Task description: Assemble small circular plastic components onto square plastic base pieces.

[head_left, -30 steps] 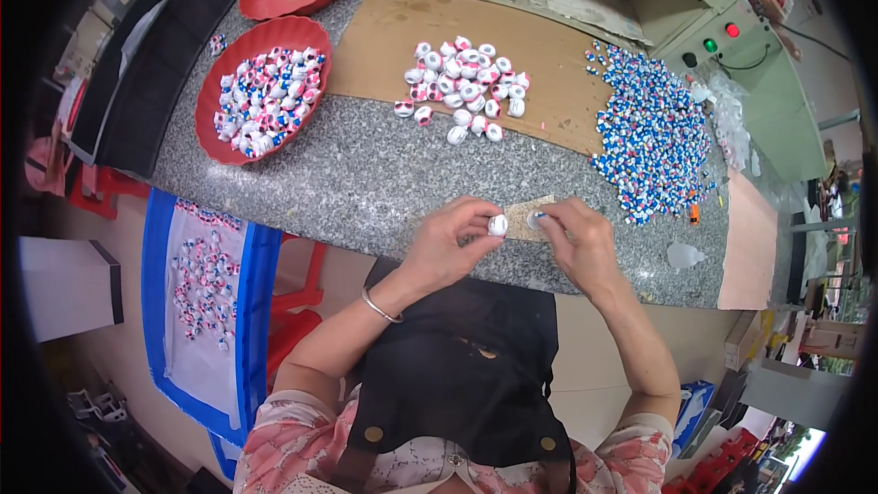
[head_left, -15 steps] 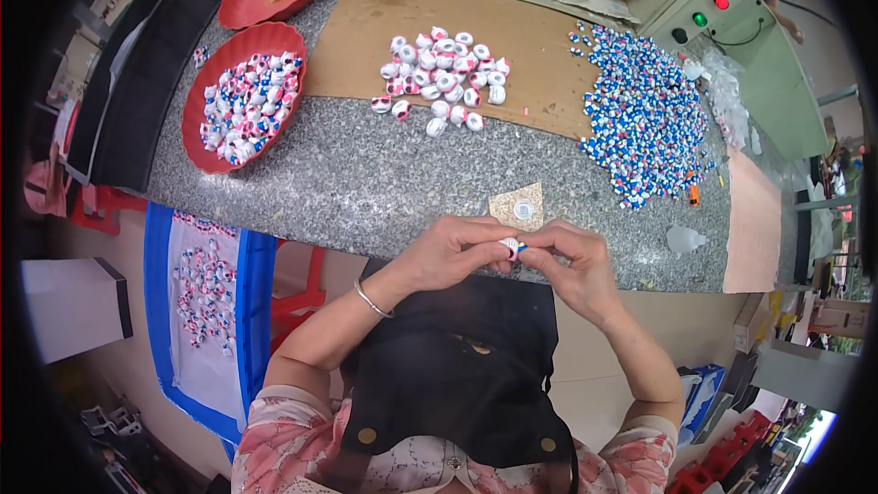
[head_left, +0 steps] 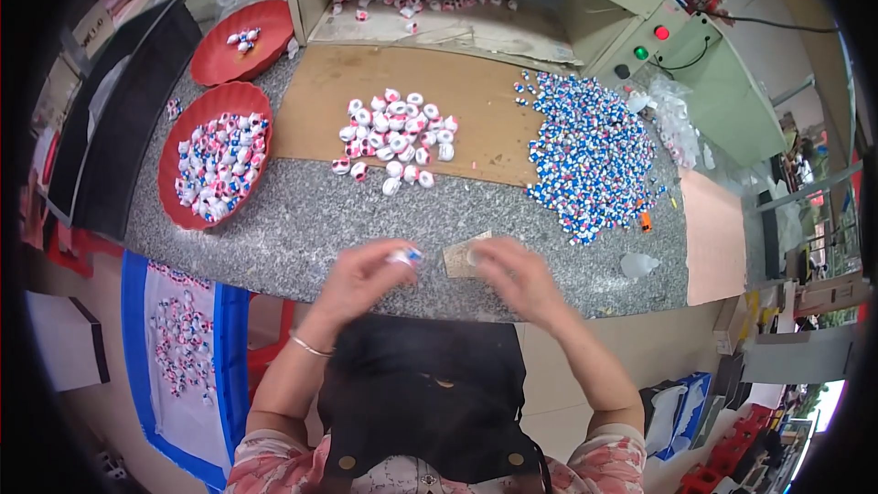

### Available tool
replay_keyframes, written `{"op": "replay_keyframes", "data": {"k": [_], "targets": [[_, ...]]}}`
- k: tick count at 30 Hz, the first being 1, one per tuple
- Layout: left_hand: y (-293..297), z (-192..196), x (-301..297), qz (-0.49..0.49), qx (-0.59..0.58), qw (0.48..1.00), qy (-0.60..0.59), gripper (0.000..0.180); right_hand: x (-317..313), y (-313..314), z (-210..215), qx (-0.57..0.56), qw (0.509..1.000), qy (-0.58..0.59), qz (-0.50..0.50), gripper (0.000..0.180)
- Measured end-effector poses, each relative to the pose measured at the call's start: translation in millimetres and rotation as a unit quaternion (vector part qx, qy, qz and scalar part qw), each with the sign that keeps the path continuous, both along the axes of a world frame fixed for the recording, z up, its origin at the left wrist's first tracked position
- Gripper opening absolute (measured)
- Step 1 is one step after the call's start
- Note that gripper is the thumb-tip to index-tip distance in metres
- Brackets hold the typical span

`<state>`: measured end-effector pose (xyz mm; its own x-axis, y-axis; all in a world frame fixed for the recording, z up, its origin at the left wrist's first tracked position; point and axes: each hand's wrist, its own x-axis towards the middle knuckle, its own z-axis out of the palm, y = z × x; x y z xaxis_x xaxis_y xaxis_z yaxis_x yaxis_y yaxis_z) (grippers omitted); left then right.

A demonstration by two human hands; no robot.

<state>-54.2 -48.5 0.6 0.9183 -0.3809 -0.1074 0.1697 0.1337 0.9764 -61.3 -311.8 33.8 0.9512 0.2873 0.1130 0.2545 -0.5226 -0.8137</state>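
My left hand point(head_left: 358, 282) is closed on a small white figurine piece point(head_left: 403, 257) with blue on it, just above the near edge of the stone worktop. The piece is blurred. My right hand point(head_left: 519, 280) is apart from it, its fingertips at a small speckled card point(head_left: 455, 262) that bears a round white spot. Motion smears the right fingers, so their grip is unclear. Beyond the hands lies a group of white and pink hollow pieces point(head_left: 398, 133). To the right spreads a large pile of tiny blue and white parts point(head_left: 594, 151).
Red scalloped bowls stand at left, the nearer bowl point(head_left: 168, 185) full of finished-looking pieces. A blue tray point(head_left: 135, 348) sits lower left. At the back is a box-like machine point(head_left: 594, 14) with lit buttons. A small translucent bottle point(head_left: 638, 264) lies at right. A person works at the far right.
My hands have parted: the left moved left with the piece, the right let go of it and went to the card. The view has tilted up, showing more of the machine.
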Motion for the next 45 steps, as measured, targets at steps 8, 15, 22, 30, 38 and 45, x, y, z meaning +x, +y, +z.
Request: {"op": "replay_keyframes", "data": {"k": [8, 15, 22, 30, 38, 45], "targets": [[138, 31, 42, 0.365, 0.531, 0.654, -0.396, 0.035, 79, -68, -26, -0.309, 0.923, -0.224, -0.051, 0.019], [62, 25, 41, 0.27, 0.373, 0.769, -0.443, 0.029, 82, -62, -29, -0.428, 0.855, -0.293, 0.015, 0.021], [-15, -8, 69, 0.126, 0.415, 0.82, -0.373, 0.029, 3, -44, -7, -0.221, 0.969, -0.115, -0.003, 0.02], [-8, -6, 65, 0.04, 0.2, 0.967, -0.152, 0.02, -6, -49, -13, -0.194, 0.979, -0.056, -0.036, 0.017], [-12, -34, -19, 0.025, -0.276, 0.959, 0.062, 0.024, -4, -53, -13, -0.214, 0.974, -0.073, -0.006, 0.016], [-18, -29, -30, -0.015, -0.265, 0.956, 0.126, 0.03, -9, -19, 3, -0.154, 0.984, -0.077, -0.034, 0.013]]}}
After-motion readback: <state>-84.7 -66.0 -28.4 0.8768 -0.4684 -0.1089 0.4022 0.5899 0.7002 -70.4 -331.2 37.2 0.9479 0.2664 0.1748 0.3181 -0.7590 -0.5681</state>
